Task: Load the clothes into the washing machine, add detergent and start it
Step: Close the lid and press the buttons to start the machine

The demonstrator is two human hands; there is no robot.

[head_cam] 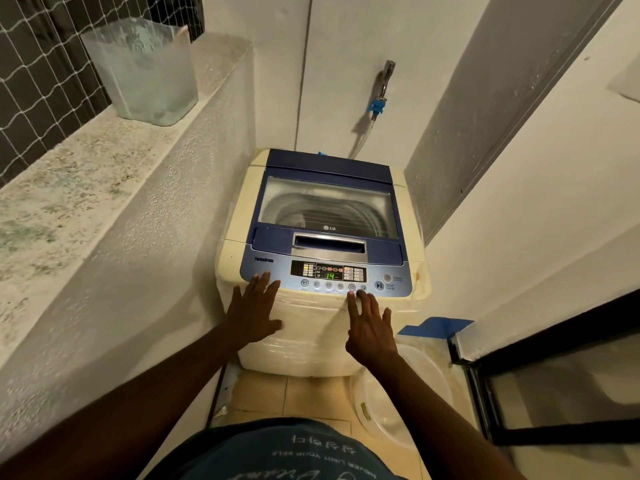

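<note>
The cream-and-blue top-loading washing machine [322, 237] stands in a narrow corner, its clear-windowed blue lid [327, 202] shut, and I can make out only the ribbed drum wall through it — whether clothes lie inside I cannot tell. The silver recessed handle [329, 244] at the lid's front edge is where I would take hold; I judge the lid light and stiff, its hinge at the back. The blue control panel [329, 277] in front of the handle is lit, green digits showing. These are hard, flat buttons that want one fingertip, not force. My right hand [372, 329] is spread, grasping nothing, its fingertips [351, 296] at the button row, touching or just short. My left hand [254, 311] lies flat and spread on the panel's left corner. Right of the machine a pale plastic basin [398, 393] sits on the floor.
</note>
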